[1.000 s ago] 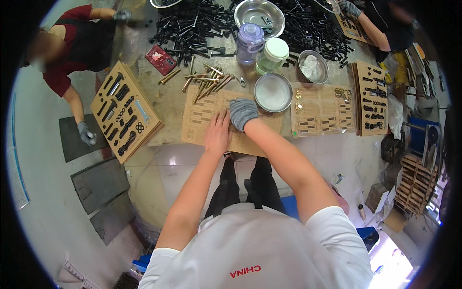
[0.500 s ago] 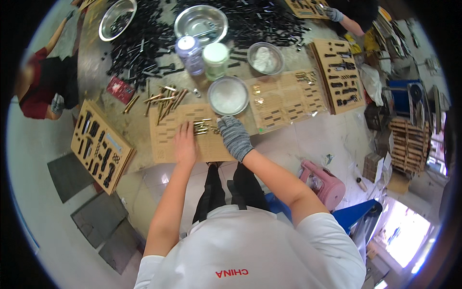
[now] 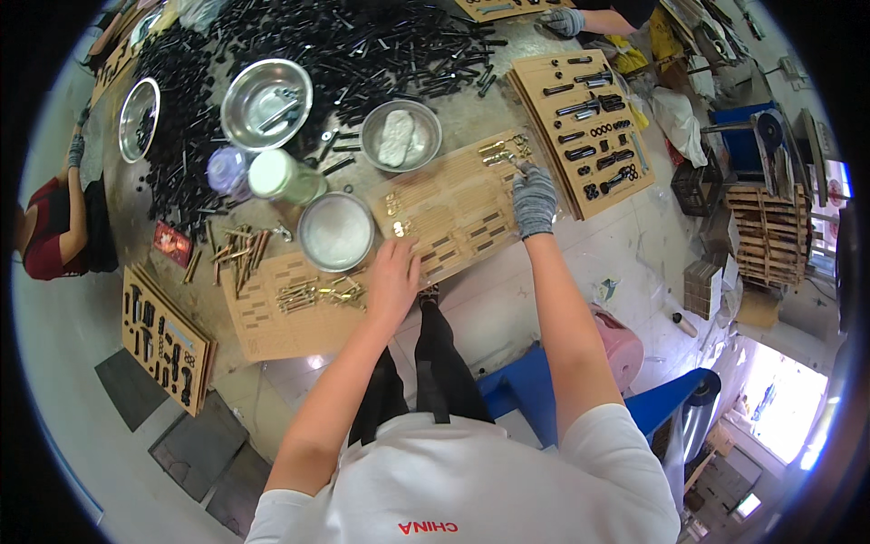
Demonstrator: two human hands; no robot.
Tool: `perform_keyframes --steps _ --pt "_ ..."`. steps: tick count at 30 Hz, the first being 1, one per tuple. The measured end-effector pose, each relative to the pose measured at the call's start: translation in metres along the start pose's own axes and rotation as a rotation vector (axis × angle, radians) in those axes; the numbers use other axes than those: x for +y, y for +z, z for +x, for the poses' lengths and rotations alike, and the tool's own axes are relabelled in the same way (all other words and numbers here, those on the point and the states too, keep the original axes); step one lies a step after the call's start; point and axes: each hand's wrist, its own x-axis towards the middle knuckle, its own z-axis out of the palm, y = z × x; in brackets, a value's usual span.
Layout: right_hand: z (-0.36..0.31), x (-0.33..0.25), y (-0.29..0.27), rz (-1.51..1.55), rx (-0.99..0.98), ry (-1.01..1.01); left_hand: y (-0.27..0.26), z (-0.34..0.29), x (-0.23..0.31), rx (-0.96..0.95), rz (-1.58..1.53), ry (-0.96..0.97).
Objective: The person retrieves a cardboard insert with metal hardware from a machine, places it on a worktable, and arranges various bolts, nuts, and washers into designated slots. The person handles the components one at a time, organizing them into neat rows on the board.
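Note:
My bare left hand lies with its fingers stretched over the near left edge of a slotted brown board. My right hand, in a grey knit glove, is over the board's far right part. Its fingers are drawn together at a group of small brass-coloured metal pieces; what they pinch is too small to make out. More shiny pieces sit near the board's left end. A second slotted board, left of my left hand, carries a loose cluster of brass-coloured bolts.
Metal bowls and a white-lidded jar stand behind the boards. Black bolts heap across the far table. Filled boards lie right and left. A co-worker's gloved hand is at the far right; another person stands left.
Both my hands have moved right, from the left slotted board with its bolts to the right one. The view has shifted right with them.

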Motion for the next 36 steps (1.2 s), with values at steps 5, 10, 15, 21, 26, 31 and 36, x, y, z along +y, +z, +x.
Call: perform_keyframes --steps 5,10,15,21,26,31,36 --pt "0.029 0.016 0.013 -0.152 -0.138 -0.111 0.080 0.104 0.024 -0.007 0.066 -0.020" --pt "0.035 0.025 0.015 -0.200 -0.235 -0.095 0.134 0.158 0.034 0.001 0.150 -0.143" --pt "0.045 0.027 0.014 -0.180 -0.219 -0.133 0.155 0.178 0.044 0.024 0.243 -0.199" --pt "0.053 0.020 0.012 -0.241 -0.298 -0.076 0.160 0.180 0.049 0.045 0.244 -0.264" --pt "0.059 0.009 0.009 -0.306 -0.363 -0.003 0.161 0.183 0.045 0.097 0.140 -0.291" --pt "0.063 0.009 0.003 -0.323 -0.347 -0.023 0.157 0.185 0.044 0.057 0.161 -0.296" --pt "0.075 0.021 0.006 -0.150 -0.323 -0.017 0.156 0.184 0.049 0.061 0.160 -0.316"
